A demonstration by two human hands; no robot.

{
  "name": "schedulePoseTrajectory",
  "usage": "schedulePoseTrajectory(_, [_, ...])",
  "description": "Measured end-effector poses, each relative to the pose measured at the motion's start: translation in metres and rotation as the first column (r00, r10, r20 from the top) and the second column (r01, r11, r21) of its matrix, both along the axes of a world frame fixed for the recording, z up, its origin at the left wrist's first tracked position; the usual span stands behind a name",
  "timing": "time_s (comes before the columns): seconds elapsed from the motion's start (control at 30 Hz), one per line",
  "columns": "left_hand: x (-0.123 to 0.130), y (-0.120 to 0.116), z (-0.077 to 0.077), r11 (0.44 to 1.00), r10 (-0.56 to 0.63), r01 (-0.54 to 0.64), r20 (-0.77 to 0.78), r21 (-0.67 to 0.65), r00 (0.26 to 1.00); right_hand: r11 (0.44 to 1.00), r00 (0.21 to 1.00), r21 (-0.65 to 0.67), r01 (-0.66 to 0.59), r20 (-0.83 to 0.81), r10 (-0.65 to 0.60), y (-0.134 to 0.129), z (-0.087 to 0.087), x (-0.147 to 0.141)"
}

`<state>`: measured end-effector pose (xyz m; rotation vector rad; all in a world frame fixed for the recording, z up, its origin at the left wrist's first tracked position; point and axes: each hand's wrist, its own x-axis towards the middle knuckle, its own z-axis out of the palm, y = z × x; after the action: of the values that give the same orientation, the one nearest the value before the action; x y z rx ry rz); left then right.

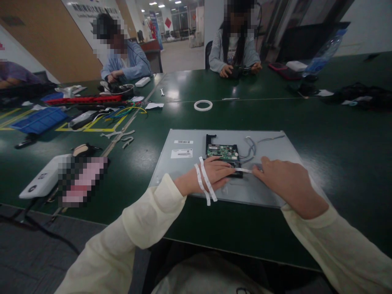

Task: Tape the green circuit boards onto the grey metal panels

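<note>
With the left hand (212,173)'s fingers extended at the black bracket (237,175) — the right hand (283,179)'s pinched on the white tape (244,170) — light, even tension should keep it straight.

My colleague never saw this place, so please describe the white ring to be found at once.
On the green table lies a grey panel with a circuit board. Beyond its far edge, the white ring lies flat. Its open centre sets it apart from the wrench and paper on its left.
</note>
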<state>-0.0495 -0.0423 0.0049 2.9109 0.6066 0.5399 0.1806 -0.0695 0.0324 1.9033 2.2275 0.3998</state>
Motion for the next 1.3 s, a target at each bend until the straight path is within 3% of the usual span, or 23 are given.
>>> schedulePoseTrajectory(0.17, [0.001, -0.001, -0.002, 0.999, 0.009, -0.009, 0.014, 0.031, 1.0, 0.998, 0.997, 0.029, -0.056, -0.049, 0.057, 0.002, -0.001, -0.002])
schedulePoseTrajectory(0.23, [0.002, -0.002, -0.002, 0.999, 0.011, -0.012, 0.015, 0.047, 1.0, 0.984, 0.984, 0.138, -0.11, -0.124, 0.128, 0.002, -0.001, -0.005])
schedulePoseTrajectory(0.3, [0.002, -0.003, -0.002, 0.998, 0.008, -0.008, 0.007, 0.06, 1.0, 0.929, 0.936, 0.315, -0.194, -0.225, 0.272, 0.0, -0.001, -0.01])
schedulePoseTrajectory(0.4, [0.002, -0.003, 0.0, 0.999, 0.006, -0.007, 0.008, 0.049, 1.0, 0.764, 0.748, 0.541, -0.352, -0.329, 0.577, -0.007, 0.001, -0.018])
schedulePoseTrajectory(0.47, [0.001, -0.001, -0.001, 1.0, 0.015, -0.015, 0.015, 0.015, 1.0, 0.65, 0.581, 0.586, -0.484, -0.34, 0.74, -0.013, 0.003, -0.026])
schedulePoseTrajectory(0.6, [0.002, 0.002, -0.005, 0.999, 0.025, -0.023, 0.045, -0.04, 0.999, 0.394, 0.285, 0.526, -0.754, -0.279, 0.917, -0.028, 0.002, -0.046])
schedulePoseTrajectory(0.67, [0.004, 0.004, -0.009, 0.999, 0.04, -0.038, 0.065, -0.034, 0.997, 0.29, 0.202, 0.47, -0.834, -0.23, 0.952, -0.033, -0.001, -0.055])
schedulePoseTrajectory(0.73, [0.005, 0.004, -0.012, 0.999, 0.048, -0.047, 0.072, -0.016, 0.996, 0.235, 0.178, 0.446, -0.864, -0.166, 0.97, -0.036, -0.004, -0.062])
schedulePoseTrajectory(0.83, [0.005, 0.005, -0.014, 0.999, 0.038, -0.039, 0.052, 0.009, 0.998, 0.223, 0.196, 0.487, -0.845, -0.107, 0.975, -0.037, -0.007, -0.068])
schedulePoseTrajectory(1.03, [0.005, 0.003, -0.011, 0.999, 0.043, -0.044, 0.032, 0.013, 0.999, 0.264, 0.211, 0.541, -0.799, -0.16, 0.964, -0.035, -0.01, -0.07])
schedulePoseTrajectory(1.3, [-0.001, 0.0, 0.0, 0.99, 0.121, -0.124, 0.056, 0.064, 0.991, 0.267, 0.112, 0.645, -0.716, -0.272, 0.956, -0.037, 0.003, -0.061])
